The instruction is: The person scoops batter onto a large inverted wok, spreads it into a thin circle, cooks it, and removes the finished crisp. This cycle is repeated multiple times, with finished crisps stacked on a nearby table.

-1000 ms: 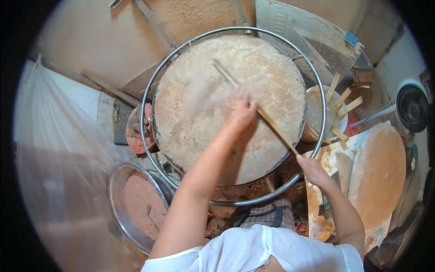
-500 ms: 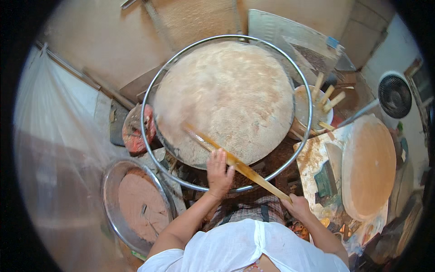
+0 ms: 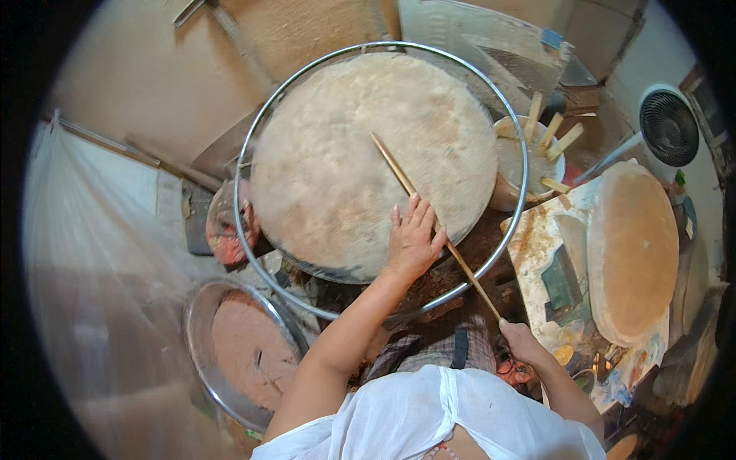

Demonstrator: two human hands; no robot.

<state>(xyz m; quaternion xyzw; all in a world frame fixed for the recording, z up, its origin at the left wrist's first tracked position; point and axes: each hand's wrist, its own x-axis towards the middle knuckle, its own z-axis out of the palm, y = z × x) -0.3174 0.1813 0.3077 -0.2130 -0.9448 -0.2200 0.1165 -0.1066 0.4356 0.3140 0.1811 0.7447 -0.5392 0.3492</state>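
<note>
A wide round griddle lies in front of me, its top covered by a pale, mottled layer (image 3: 337, 146). Some haze blurs its left side. A thin metal ring (image 3: 383, 44) encircles it at a small distance. Across the near right part slants a long, flat wooden stick (image 3: 392, 162), its narrow tip over the middle of the layer. Higher on the stick, my left hand (image 3: 414, 238) holds it with the fingers laid along it and the thumb at its side. My right hand (image 3: 521, 343) is closed around the stick's lower end, outside the ring.
At lower left stands a metal basin (image 3: 201, 360) of brownish-pink material. A bucket (image 3: 510, 192) with several wooden handles sits right of the griddle. Farther right are a pale round disc (image 3: 632, 253) and a black fan (image 3: 669, 128). A clear plastic sheet (image 3: 100, 291) hangs at left.
The stick's tip has swung from the near left of the layer to its middle, and its edge now faces up. My left hand has moved right and forward; the view has shifted slightly.
</note>
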